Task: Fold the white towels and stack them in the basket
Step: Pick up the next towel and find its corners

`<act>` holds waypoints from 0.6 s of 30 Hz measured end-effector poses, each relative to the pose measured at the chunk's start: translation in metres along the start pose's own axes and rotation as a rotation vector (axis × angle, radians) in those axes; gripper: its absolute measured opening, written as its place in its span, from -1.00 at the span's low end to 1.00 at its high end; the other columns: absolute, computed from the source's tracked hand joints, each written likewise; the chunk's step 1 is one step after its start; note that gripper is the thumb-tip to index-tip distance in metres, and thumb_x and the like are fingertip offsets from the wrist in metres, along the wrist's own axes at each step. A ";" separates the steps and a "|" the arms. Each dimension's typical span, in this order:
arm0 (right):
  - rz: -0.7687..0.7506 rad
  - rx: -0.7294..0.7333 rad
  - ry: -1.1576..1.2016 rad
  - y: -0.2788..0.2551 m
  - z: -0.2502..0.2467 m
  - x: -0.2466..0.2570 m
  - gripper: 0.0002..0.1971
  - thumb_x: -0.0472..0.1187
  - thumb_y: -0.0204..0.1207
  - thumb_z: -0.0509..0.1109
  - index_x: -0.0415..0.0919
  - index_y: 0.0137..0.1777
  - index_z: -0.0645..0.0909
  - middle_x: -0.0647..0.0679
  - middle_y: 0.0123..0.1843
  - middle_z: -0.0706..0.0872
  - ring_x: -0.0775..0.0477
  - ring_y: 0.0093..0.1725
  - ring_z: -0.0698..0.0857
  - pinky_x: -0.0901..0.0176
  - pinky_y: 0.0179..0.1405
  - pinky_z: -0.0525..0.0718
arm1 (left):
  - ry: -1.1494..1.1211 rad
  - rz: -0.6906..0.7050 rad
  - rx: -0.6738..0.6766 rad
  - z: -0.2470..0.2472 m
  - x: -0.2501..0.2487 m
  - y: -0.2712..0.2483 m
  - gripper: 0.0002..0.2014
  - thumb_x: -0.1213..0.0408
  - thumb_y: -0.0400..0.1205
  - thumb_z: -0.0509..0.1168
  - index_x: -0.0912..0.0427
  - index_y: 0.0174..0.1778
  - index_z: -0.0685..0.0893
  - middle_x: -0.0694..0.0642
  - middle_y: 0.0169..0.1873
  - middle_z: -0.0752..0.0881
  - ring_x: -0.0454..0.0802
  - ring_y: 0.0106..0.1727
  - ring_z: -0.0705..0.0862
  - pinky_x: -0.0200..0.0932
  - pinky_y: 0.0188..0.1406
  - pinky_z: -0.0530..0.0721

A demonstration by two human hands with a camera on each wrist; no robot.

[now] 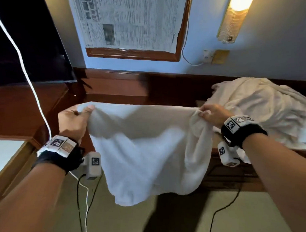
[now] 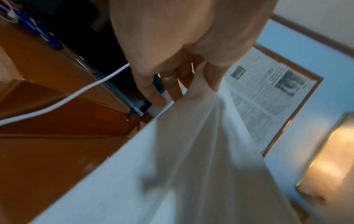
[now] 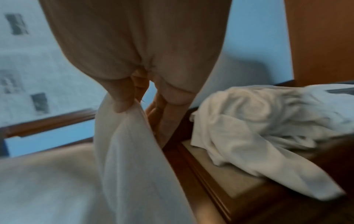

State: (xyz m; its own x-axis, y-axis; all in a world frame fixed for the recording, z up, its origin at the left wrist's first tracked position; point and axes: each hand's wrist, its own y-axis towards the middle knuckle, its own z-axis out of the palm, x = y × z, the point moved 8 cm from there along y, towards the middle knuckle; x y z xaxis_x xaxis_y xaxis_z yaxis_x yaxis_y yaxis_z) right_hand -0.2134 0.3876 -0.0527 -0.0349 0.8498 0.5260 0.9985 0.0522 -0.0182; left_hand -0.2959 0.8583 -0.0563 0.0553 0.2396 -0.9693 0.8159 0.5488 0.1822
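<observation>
The towel [image 1: 147, 150] hangs in the air in front of the tabletop [image 1: 233, 181], held up by its two top corners. The left hand [image 1: 74, 120] pinches one corner in its grip. The right hand [image 1: 214, 114] pinches the other. A pile of towels [image 1: 261, 111] lies on the tabletop, just beside the right hand.

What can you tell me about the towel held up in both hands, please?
The towel is plain white, soft terry-looking cloth, unfolded and held in the air. The left hand pinches one top corner, the right hand the other, bunched there. Its top edge stretches between them; the rest hangs loose and creased, touching nothing else visible. It hangs before the wooden counter, left of the towel heap.
</observation>
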 end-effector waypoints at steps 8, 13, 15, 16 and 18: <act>0.495 -0.185 0.059 -0.075 0.051 -0.133 -0.80 -0.16 0.55 0.39 -0.22 0.10 0.69 -0.35 0.05 0.73 -0.43 0.10 0.70 -0.16 0.10 0.70 | 0.592 -0.115 0.058 -0.037 0.082 0.026 -0.79 0.16 0.67 0.32 0.16 0.09 0.80 0.28 -0.11 0.75 0.28 0.02 0.72 0.03 0.02 0.62; 0.586 -0.424 0.060 -0.101 0.052 -0.156 -0.77 -0.27 0.59 0.35 -0.33 0.18 0.67 -0.46 0.22 0.58 -0.46 0.10 0.63 -0.03 0.07 0.56 | 0.716 -0.295 -0.038 -0.076 0.116 0.044 -0.69 0.20 0.67 0.27 0.22 0.23 0.79 0.40 0.14 0.77 0.43 0.22 0.71 0.30 0.25 0.69; 0.592 -0.513 0.076 -0.101 0.043 -0.151 -0.77 -0.26 0.60 0.33 -0.33 0.18 0.67 -0.46 0.23 0.56 -0.46 0.10 0.62 -0.05 0.07 0.53 | 0.704 -0.297 0.002 -0.072 0.117 0.048 -0.70 0.26 0.71 0.27 0.30 0.27 0.76 0.38 0.19 0.75 0.44 0.27 0.68 0.28 0.30 0.64; 0.604 -0.578 0.104 -0.101 0.039 -0.147 -0.77 -0.24 0.61 0.32 -0.32 0.18 0.67 -0.45 0.22 0.59 -0.45 0.12 0.61 -0.05 0.04 0.50 | 0.700 -0.282 -0.003 -0.070 0.115 0.048 -0.70 0.22 0.72 0.27 0.25 0.28 0.76 0.39 0.19 0.74 0.43 0.25 0.69 0.28 0.27 0.64; 0.635 -0.687 0.187 -0.102 0.032 -0.137 -0.77 -0.18 0.64 0.28 -0.29 0.16 0.64 -0.41 0.17 0.66 -0.43 0.14 0.61 -0.05 -0.04 0.43 | 0.671 -0.322 -0.105 -0.075 0.113 0.043 -0.68 0.12 0.69 0.24 0.10 0.28 0.77 0.36 0.19 0.76 0.41 0.20 0.71 0.26 0.20 0.70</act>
State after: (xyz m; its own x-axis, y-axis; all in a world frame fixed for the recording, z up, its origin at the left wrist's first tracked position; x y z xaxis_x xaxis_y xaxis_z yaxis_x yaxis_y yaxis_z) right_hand -0.3118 0.2822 -0.1502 0.4705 0.5126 0.7183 0.6374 -0.7603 0.1251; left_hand -0.2977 0.9688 -0.1455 -0.5670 0.4724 -0.6748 0.6714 0.7396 -0.0464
